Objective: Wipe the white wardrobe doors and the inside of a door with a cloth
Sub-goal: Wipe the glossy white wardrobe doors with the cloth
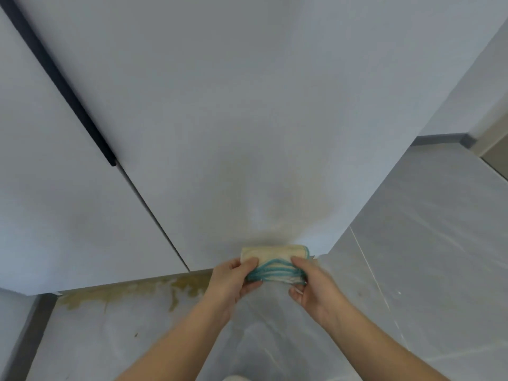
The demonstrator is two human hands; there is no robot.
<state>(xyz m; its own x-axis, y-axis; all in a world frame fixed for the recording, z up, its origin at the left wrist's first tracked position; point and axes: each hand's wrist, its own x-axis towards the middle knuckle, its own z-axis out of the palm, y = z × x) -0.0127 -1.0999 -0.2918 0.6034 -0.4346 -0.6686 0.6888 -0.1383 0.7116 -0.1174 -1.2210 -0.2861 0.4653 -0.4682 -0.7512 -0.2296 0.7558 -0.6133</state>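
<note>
Both hands clamped on a folded cream cloth with teal stitched edges [275, 264], held low in front of the white wardrobe door [220, 119] near its bottom edge. Left hand [233, 279] pinches the left end, thumb on top, fingers beneath. Right hand [313, 287] grips the right end likewise. Neighbouring white door panel [55, 202] to the left, a dark vertical handle strip [60, 81] along the seam. Grey marble-look floor tiles [426, 243] below; yellowish-brown stain [137, 291] on the floor at the wardrobe base.
</note>
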